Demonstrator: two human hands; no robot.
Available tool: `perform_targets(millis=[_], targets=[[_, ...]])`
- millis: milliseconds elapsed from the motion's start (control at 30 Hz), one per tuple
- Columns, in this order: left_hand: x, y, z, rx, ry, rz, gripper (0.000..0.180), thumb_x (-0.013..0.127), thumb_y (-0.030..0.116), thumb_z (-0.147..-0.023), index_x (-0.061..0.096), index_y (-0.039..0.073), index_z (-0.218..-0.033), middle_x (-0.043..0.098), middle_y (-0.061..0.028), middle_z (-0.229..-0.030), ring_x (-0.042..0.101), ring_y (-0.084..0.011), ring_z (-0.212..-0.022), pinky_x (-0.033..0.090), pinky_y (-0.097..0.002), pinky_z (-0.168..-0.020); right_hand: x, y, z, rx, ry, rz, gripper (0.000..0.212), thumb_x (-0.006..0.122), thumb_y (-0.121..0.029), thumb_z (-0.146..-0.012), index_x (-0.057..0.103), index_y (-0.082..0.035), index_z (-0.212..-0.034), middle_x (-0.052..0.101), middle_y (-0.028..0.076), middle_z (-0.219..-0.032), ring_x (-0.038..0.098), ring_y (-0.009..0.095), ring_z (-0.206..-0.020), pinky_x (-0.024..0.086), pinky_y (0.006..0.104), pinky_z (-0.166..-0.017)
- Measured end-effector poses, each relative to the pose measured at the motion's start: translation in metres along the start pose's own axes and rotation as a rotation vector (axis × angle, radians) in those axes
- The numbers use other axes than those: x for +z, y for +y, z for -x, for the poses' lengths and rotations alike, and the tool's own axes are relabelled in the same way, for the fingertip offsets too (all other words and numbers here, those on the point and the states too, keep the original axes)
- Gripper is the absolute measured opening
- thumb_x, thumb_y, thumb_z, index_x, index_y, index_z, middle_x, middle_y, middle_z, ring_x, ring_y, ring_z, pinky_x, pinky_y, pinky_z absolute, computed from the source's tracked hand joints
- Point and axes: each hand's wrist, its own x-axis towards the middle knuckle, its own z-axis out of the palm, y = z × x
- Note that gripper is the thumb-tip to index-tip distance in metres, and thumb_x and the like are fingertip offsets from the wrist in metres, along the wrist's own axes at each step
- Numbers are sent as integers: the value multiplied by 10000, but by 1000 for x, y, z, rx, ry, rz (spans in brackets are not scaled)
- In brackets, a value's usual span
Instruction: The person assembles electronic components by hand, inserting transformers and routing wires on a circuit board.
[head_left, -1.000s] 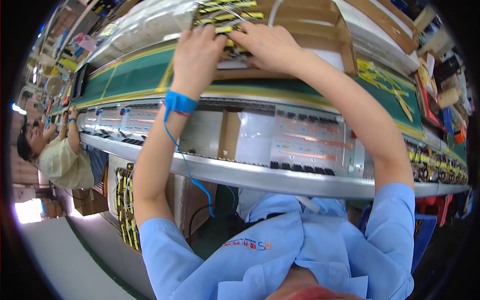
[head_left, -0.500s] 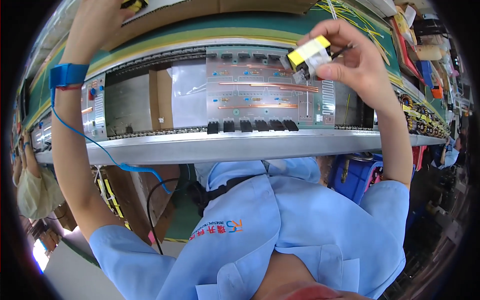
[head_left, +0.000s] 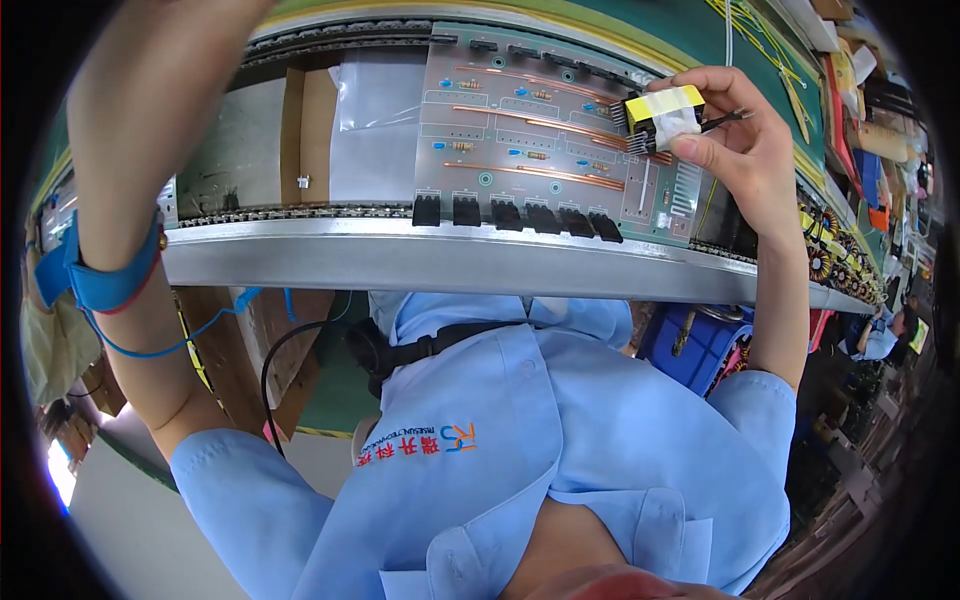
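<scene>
Nearest is the person's light-blue shirt, crossed at the waist by a black strap. A blue bin sits low on the right, beneath the silver rail that runs across in front of the body. A blue wristband circles the left wrist, and a thin blue cord trails from it toward the rail.

The left hand is a blur at the upper left, above the left part of the track. Its fingers run out past the top edge, so whether they are apart, together or around something cannot be told.

Beyond the rail, a circuit board lies flat in the track, with black components along its near edge and copper strips across it. To its left are a white sheet and a strip of cardboard; to its right, copper-wound coils are clustered.

The right hand is clamped on a yellow-and-black transformer, thumb on the near side. The transformer is over the far right part of the board, its metal pins pointing left; contact between the two cannot be told. Dark leads stick out to its right.

Farther back, yellow ties lie on the green worktop.
</scene>
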Motion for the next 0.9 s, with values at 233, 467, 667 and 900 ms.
perform_targets(millis=[233, 467, 667, 900], targets=[[25, 81, -8, -270, -188, 267, 452, 776, 97, -752, 546, 26, -1135, 583, -94, -1007, 619, -215, -934, 487, -339, -864, 19, -26, 5, -24, 48, 397, 449, 756, 8, -742, 583, -38, -1154, 660, 73, -1016, 647, 174, -936, 536, 291, -756], [36, 90, -2, -451, -480, 393, 469, 780, 42, -776, 540, -3, -1176, 609, -110, -1036, 632, -181, -930, 516, -303, -817, 37, -45, -1, -254, -69, 910, 404, 722, 2, -742, 612, -43, -1129, 665, 127, -1047, 657, 293, -898, 526, 340, -754], [47, 89, 0, -510, -559, 431, 451, 756, 27, -755, 568, -25, -1162, 642, -148, -1010, 658, -238, -904, 528, -328, -801, 36, -53, -12, -158, -153, 808, 422, 721, -36, -746, 616, -37, -1154, 668, 144, -1049, 655, 327, -891, 532, 369, -757], [66, 65, 33, -356, -451, 661, 496, 689, 9, -853, 518, -7, -1318, 575, -73, -1275, 560, -169, -1159, 440, -288, -1008, 44, -46, 4, -209, -149, 1005, 485, 733, -70, -718, 619, -65, -1189, 677, 124, -1091, 643, 317, -940, 520, 382, -783]])
